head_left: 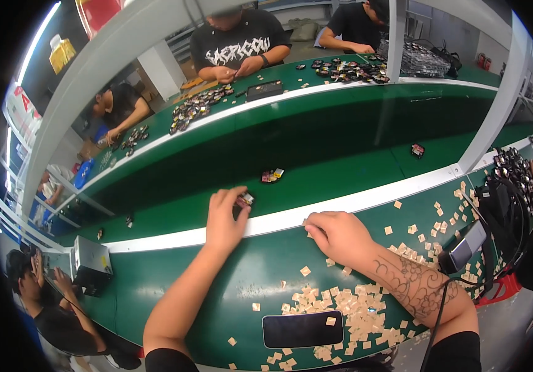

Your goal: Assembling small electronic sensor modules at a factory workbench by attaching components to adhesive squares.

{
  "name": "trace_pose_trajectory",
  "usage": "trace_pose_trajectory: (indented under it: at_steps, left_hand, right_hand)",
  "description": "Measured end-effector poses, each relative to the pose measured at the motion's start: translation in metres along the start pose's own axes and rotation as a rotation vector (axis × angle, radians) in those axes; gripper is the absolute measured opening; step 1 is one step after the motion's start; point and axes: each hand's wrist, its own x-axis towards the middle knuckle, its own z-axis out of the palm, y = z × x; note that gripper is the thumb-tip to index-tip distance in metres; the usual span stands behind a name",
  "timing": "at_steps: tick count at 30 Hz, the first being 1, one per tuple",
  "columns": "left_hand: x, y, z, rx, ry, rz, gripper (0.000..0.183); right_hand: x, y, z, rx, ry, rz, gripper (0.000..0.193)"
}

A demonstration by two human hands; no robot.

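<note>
Pinching part [248, 199]: left hand [223, 218], half-open. Right hand [342, 237]: curled, contents unclear. Loose pinch could drop part beneath left hand.

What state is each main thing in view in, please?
Left hand, fingers closed on dark part
Right hand, fingers curled, hold unclear
Yellow-marked part, lying loose
Tan squares, loose, scattered and heaped
Phone, flat, screen dark, one square on top
Ceiling lamp, lit
</note>
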Motion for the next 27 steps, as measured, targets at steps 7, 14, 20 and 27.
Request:
trace_pose_trajectory:
  at_steps: [7,14,20,27]
  left_hand:
    - [0.063,0.007,0.034,0.196,-0.054,0.240,0.072]
    - [0.057,0.042,0.034,-0.027,-0.214,0.173,0.061]
    - [-0.033,0.079,0.000,-0.216,-0.336,0.179,0.065]
    - [-0.066,0.086,-0.020,-0.267,-0.389,0.059,0.073]
  right_hand:
    - [-0.001,0.024,0.014,0.098,0.166,-0.106,0.013]
    - [-0.003,0.012,-0.007,0.073,0.148,0.009,0.014]
    - [0.002,0.004,-0.014,0.128,-0.050,-0.111,0.011]
    - [-0.009,-0.031,-0.015,-0.309,-0.228,-0.282,0.011]
